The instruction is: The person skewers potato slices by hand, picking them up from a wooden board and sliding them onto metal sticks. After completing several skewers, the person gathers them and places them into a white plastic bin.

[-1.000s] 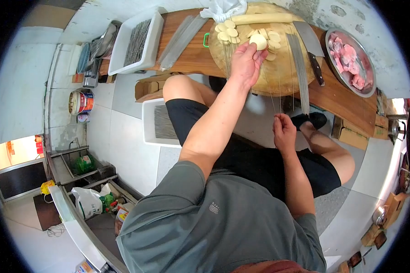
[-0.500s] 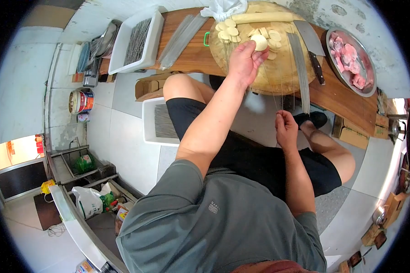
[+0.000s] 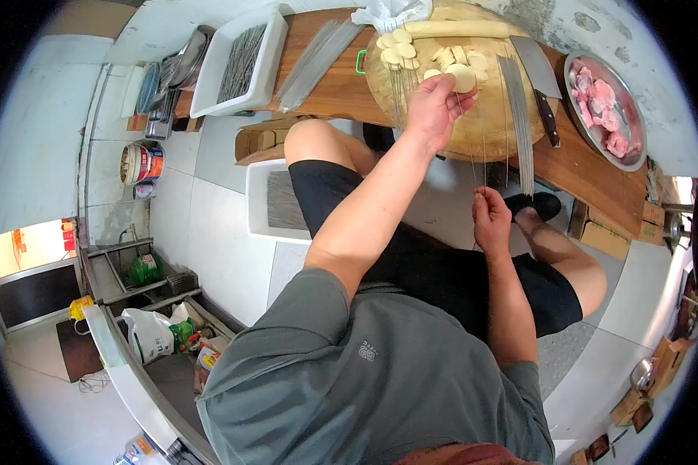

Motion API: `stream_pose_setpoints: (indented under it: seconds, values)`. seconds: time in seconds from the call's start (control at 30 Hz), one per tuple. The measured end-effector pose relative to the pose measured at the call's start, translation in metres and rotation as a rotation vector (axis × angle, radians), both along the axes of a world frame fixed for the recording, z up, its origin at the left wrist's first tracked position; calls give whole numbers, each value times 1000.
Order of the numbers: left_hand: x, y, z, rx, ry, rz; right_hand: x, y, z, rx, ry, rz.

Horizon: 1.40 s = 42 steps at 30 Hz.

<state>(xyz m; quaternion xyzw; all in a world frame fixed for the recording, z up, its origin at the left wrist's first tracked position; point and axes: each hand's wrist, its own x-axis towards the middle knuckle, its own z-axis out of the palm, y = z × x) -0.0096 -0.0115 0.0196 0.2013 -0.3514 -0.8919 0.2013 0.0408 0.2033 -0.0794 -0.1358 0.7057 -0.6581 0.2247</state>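
Raw meat (image 3: pixel 597 97) in metal bowl (image 3: pixel 628 105); labelled bucket (image 3: pixel 141 163); green bottle (image 3: pixel 144 270) near white bag (image 3: pixel 147 333).

site: a kitchen or small food-prep room; home or business, cannot tell. evidence: wooden table (image 3: pixel 349 103) bearing a round chopping board (image 3: pixel 464 138) with pale slices (image 3: pixel 395 52) and a cleaver (image 3: pixel 532 66); steel bowl (image 3: pixel 637 147) of raw meat (image 3: pixel 601 101) nearby; white tub (image 3: pixel 209 77) of thin metal skewers (image 3: pixel 244 62); tiled floor (image 3: pixel 213 225).
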Motion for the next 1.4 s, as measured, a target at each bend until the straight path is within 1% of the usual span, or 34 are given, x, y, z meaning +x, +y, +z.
stream_pose_setpoints:
  seconds: [0.07,0.2,0.33,0.5,0.6,0.87,1.0,1.17,1.4]
  values:
    - [1,-3,4,14,44,-18,-2,1,5,-9,-34,-7]
    - [1,-10,8,-1,84,-37,-6,2,7,-5,7,-2]
    - [-2,-12,6,-61,46,-40,-6,2,9,-15,-10,-2]
    - [-2,-14,6,-34,61,-47,-6,5,4,-30,-2,1]
    - [-2,-14,6,-47,20,-32,-6,5,3,-39,-14,7]
    - [0,-12,4,-71,15,-43,-3,4,-3,-50,-23,3]
    - [5,-4,12,-89,-30,-31,-3,4,1,-29,-10,9]
    - [3,4,0,-95,-63,-42,-6,3,6,-31,-8,17]
    - [8,21,-10,-138,-104,-45,-8,2,6,-65,-85,1]
